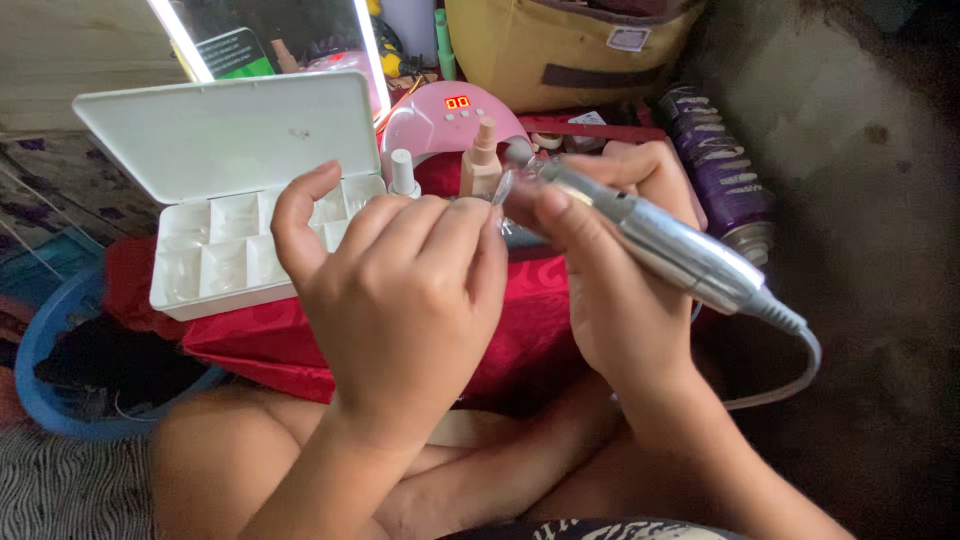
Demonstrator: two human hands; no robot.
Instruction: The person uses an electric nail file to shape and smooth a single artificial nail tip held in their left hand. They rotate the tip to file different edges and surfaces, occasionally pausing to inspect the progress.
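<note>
Red cloth [520, 330] covers the low surface in front of a person sitting cross-legged on a dim floor, and the work goes on just above it. At the centre, a small clear nail tip [503, 187] is pinched between the fingertips of the left hand [405, 300], whose fingers are curled narrow around it. Touching that tip from the right is the head of a silver electric nail drill [660, 240], gripped like a pen by the right hand [620, 270], closed around its barrel; a grey cord [800, 370] runs off its near-right end. Just behind the hands stand two small bottles, a white one [402, 172] and a beige one [483, 160], in front of a pink nail lamp [450, 115] with a lit red display. To the left lies an open white compartment box [225, 190] with clear tips inside. Farther right rests a purple spray can [720, 175], and a mustard bag [560, 50] sits at the far edge. A blue basin [50, 340] shows at the near left.
</note>
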